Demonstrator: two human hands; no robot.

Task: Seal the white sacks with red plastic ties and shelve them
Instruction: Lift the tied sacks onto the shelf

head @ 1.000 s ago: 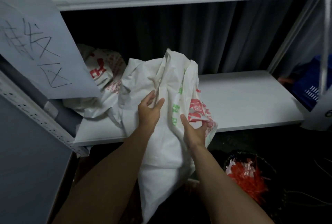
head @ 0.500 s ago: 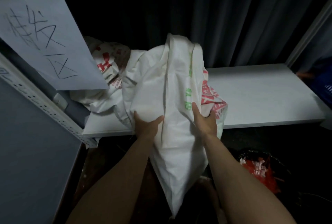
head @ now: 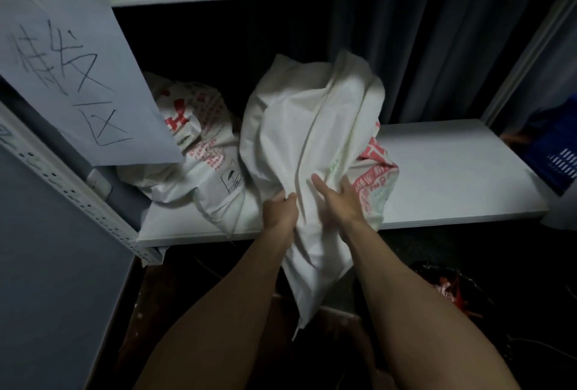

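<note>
Dim shelving is filling the scene, with a white shelf (head: 437, 177) running across the middle and a dark curtain (head: 421, 52) hanging behind it. Lying half on that shelf is a big white sack (head: 299, 139), its upper part leaning back onto the board while its lower end is drooping over the front edge. Red and green printing is showing along its right side. Just to its left and touching it, a second white sack (head: 199, 152) with red printing is resting fully on the shelf. A paper sign (head: 68, 71) with handwritten characters is hanging at the left upright, covering part of that second sack.

The left hand (head: 279, 210) is pressing against the front sack near the shelf edge, its fingers curling tightly into a fold of the cloth. The right hand (head: 338, 199) is lying flat on the same sack just beside it, fingers spread and pointing up along the fabric, gripping nothing.

Down at the right, near the floor, a dark basket (head: 487, 305) is holding red ties (head: 452, 291), well apart from both hands.
</note>
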